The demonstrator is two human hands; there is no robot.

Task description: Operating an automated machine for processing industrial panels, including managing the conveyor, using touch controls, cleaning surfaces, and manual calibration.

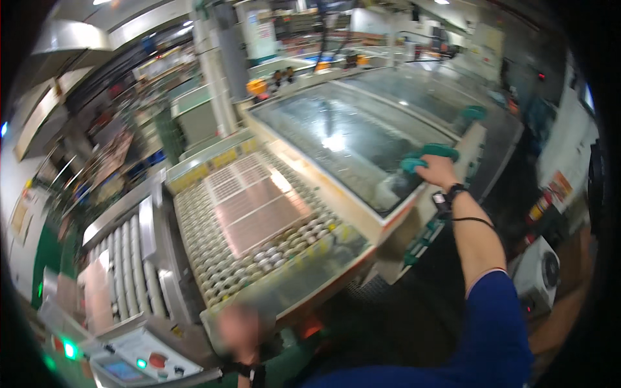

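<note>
My right hand (437, 171) is closed around a green handle (442, 152) on the near right corner of a framed clear cover (349, 132). The right arm is stretched out, with a dark watch on the wrist. Below the cover, wet-looking surfaces show with reflections of the lamps. My left hand (240, 328) is at the near edge of the roller conveyor (304, 275); it is smeared and its fingers do not show. On that conveyor's small wheels lies a flat copper-coloured panel (259, 210), with a grid pattern on its far part.
At the left is a second roller conveyor (132, 258) with another copper-coloured sheet (97, 294). Nearer stands a control panel (145, 362) with a screen, a red button and lit green lamps. A second green handle (474, 112) sits farther along the machine. A white boxy unit (538, 275) stands right.
</note>
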